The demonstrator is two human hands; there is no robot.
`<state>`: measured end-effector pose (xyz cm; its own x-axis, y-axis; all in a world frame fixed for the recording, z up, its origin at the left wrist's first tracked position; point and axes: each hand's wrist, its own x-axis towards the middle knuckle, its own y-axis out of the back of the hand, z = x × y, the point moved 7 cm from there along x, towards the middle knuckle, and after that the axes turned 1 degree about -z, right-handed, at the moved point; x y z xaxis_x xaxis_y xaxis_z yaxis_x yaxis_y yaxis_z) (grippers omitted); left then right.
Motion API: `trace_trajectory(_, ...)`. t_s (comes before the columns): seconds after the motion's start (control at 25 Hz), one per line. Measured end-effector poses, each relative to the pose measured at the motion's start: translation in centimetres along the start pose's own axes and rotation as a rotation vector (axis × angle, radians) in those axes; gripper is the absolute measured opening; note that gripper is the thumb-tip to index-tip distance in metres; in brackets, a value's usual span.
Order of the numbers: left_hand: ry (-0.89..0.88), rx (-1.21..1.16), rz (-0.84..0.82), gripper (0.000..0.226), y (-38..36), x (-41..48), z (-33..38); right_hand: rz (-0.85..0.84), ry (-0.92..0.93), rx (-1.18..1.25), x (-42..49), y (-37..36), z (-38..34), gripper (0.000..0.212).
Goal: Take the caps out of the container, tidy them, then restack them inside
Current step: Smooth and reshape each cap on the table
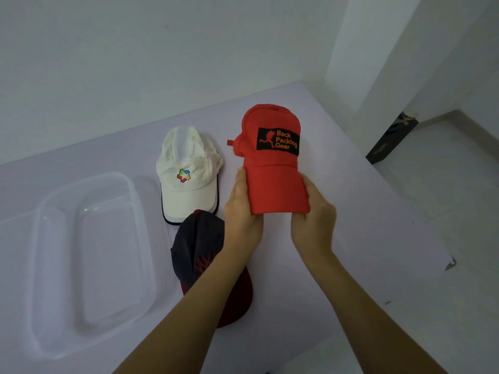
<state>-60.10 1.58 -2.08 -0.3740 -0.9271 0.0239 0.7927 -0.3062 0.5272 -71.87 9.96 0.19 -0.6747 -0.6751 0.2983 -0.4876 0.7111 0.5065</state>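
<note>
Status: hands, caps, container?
Left hand and right hand grip red cap by brim. White cap, dark cap on table beside container, which holds no caps. Left forearm crosses over dark cap.

Pretty dim, flat bluish indoor light, barely any shadows, slightly soft all over, and wide-angle bending at the edges.

Dark cap (194,249): right side and part of its red emblem covered by the left forearm (189,306). Fingers of the left hand (241,211) and right hand (313,220) concealed beneath the brim of the red cap (272,168). Both forearms cut off at the near edge. Dark object (391,139) on the floor, far right: unidentifiable.
</note>
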Motion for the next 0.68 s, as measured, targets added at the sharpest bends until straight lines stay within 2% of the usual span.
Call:
trace_trajectory(0.08, 0.087, -0.279, 0.045, 0.049, -0.5, -1.3, 0.3, 0.037, -0.108, 0.143, -1.4, -0.7, -0.7, 0.047)
trace_trajectory(0.12, 0.092, -0.339, 0.055, 0.050, -0.4, -1.7, 0.3, 0.039, -0.130, 0.183, -1.9, -0.8, -1.0, 0.048)
trace_trajectory(0.24, 0.036, -0.214, 0.032, 0.071, 0.9, -2.1, 0.2, -0.001, -0.044, 0.091, -1.7, -0.1, -1.4, 0.046)
trace_trajectory(0.32, -0.007, -0.045, 0.065, 0.073, 2.1, -1.4, -0.5, -0.090, 0.040, -0.023, -0.5, 0.6, -1.2, 0.051)
trace_trajectory(0.36, -0.030, -0.009, 0.081, 0.071, 2.5, -1.0, -0.8, -0.142, 0.021, 0.011, 0.0, 0.9, -0.4, 0.056)
trace_trajectory(0.4, -0.056, 0.017, 0.094, 0.068, 2.7, -0.8, -1.0, -0.184, -0.064, 0.130, 0.3, 1.3, 0.4, 0.059)
trace_trajectory(0.52, -0.183, 0.097, 0.140, 0.062, 3.4, -1.2, -1.0, -0.260, -0.650, 0.766, -1.4, 0.5, 1.8, 0.039)
trace_trajectory(0.6, -0.261, 0.140, 0.147, 0.065, 3.4, -2.1, -1.4, -0.336, -0.874, 0.890, -3.0, -0.7, 2.0, 0.048)
trace_trajectory(0.68, -0.289, 0.167, 0.145, 0.070, 3.4, -2.7, -2.0, -0.385, -0.987, 0.945, -3.6, -1.6, 2.0, 0.041)
